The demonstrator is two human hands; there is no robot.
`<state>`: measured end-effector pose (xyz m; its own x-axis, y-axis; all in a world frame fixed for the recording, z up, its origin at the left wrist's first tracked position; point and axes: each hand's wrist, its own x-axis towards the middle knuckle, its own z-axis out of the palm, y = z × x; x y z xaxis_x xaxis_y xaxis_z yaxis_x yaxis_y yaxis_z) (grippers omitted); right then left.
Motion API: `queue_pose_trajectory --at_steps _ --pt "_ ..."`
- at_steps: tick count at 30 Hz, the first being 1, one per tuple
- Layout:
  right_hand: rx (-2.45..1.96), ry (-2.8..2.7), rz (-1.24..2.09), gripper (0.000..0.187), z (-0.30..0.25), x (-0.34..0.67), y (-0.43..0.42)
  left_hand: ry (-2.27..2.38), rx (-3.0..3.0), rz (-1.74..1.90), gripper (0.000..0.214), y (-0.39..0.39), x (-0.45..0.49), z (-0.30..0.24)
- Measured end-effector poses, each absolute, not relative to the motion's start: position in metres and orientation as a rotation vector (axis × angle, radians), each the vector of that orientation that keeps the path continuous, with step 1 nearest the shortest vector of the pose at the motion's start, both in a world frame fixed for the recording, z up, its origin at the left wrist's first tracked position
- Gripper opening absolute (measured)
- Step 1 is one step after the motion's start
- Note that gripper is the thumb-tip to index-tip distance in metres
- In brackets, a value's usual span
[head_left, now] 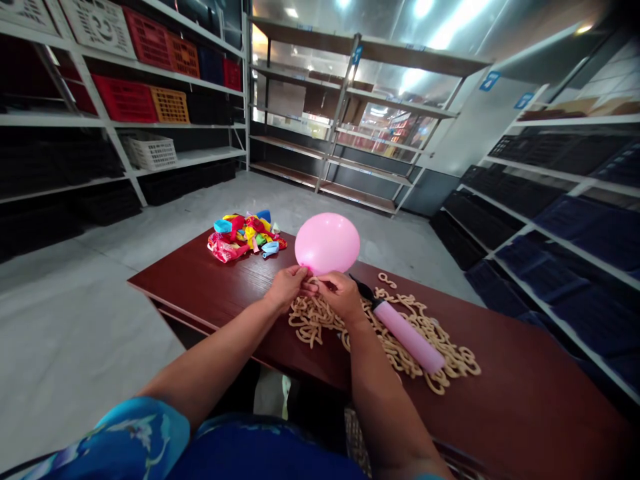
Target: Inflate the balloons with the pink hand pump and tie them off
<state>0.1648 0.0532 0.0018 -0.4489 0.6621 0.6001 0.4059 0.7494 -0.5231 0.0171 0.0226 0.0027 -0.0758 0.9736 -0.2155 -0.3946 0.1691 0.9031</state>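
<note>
A blown-up pink balloon [327, 241] stands above the table, its neck pointing down toward me. My left hand [290, 285] is closed, fingers pinching the balloon's neck. Close beside it, just under the balloon, my right hand [343, 293] has thumb and fingers pressed together; what they grip is too small to make out. Below both hands lies a spread pile of tan, cord-like curls [313, 320]. A pink hand pump [407, 337] with a black end rests across the pile, right of my right hand.
The dark red-brown table [520, 373] bears a heap of uninflated coloured balloons [245, 233] at its far left. White shelves with crates [153, 150] line the left side. A metal rack [325, 153] stands at the back, and shelves with dark crates [560, 230] are at the right.
</note>
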Motion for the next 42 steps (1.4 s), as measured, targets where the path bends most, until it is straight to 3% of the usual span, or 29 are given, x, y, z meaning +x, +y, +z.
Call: queue_pose_trajectory --at_steps 6,14,21,29,35,39,42 --pt "-0.885 -2.037 0.391 0.017 0.004 0.163 0.050 1.301 1.193 1.212 0.028 0.017 0.013 -0.005" --pt "-0.950 -1.661 0.974 0.024 0.006 0.158 0.055 1.522 1.653 1.302 0.018 0.016 0.000 -0.023" --pt "-0.759 -1.611 1.063 0.022 0.058 0.132 0.042 1.568 1.487 1.376 0.016 0.017 -0.002 -0.022" --pt "-0.412 -1.880 1.239 0.050 0.104 0.094 0.035 0.827 0.710 1.383 0.022 0.011 0.016 -0.018" --pt "-0.627 -1.770 1.117 0.035 0.059 0.125 0.020 0.765 0.589 1.411 0.027 0.016 0.005 -0.008" --pt "-0.954 -1.556 1.009 0.037 0.015 0.134 0.023 0.620 0.515 1.365 0.027 0.019 0.006 0.001" --pt "-1.042 -1.346 1.213 0.028 -0.007 0.133 0.033 0.466 0.426 1.265 0.023 0.015 0.014 0.014"
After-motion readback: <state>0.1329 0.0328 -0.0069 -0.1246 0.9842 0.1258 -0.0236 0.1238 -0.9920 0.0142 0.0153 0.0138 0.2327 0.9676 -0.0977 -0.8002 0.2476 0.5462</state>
